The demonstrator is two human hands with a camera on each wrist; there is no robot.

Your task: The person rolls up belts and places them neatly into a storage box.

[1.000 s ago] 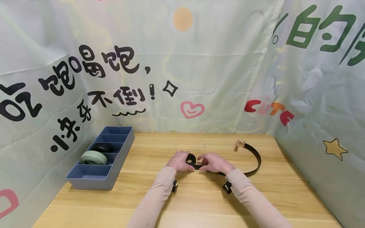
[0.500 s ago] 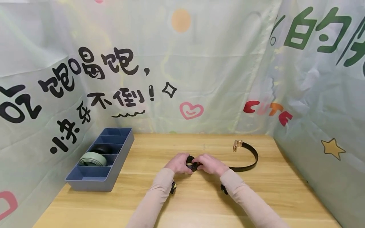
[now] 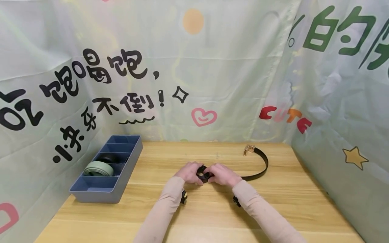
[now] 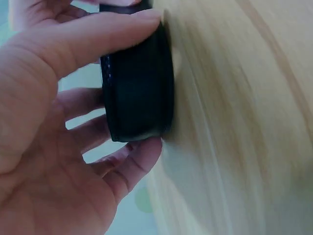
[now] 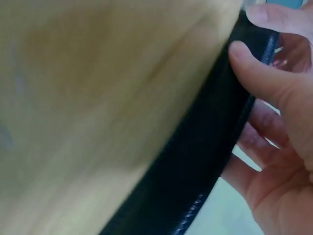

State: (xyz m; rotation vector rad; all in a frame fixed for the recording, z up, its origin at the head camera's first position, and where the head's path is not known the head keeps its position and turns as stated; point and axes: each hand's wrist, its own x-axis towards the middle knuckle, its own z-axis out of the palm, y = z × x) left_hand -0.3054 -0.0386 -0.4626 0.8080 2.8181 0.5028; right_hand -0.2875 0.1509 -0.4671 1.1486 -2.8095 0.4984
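Note:
A black belt [image 3: 258, 174] lies on edge on the wooden table, partly rolled into a coil, its free length curving out to the right and back to a gold buckle [image 3: 250, 148]. My left hand [image 3: 189, 172] grips the coil's left side; in the left wrist view the thumb and fingers wrap the coiled black strap [image 4: 139, 93]. On the coil's right side my right hand [image 3: 223, 174] pinches the strap [image 5: 195, 147] between thumb and fingers where it leaves the roll. The right hand hides part of the coil in the head view.
To the left stands a blue-grey divided box [image 3: 117, 195]. One compartment holds a rolled mint-green belt [image 3: 98, 168], the one behind it a rolled black belt [image 3: 108, 158]. Printed cloth [image 3: 231, 84] hangs behind the table and along both sides.
The right hand has moved left against the coil, wrapping more strap round it. The belt's free length has become shorter, and its buckle end has slid slightly left.

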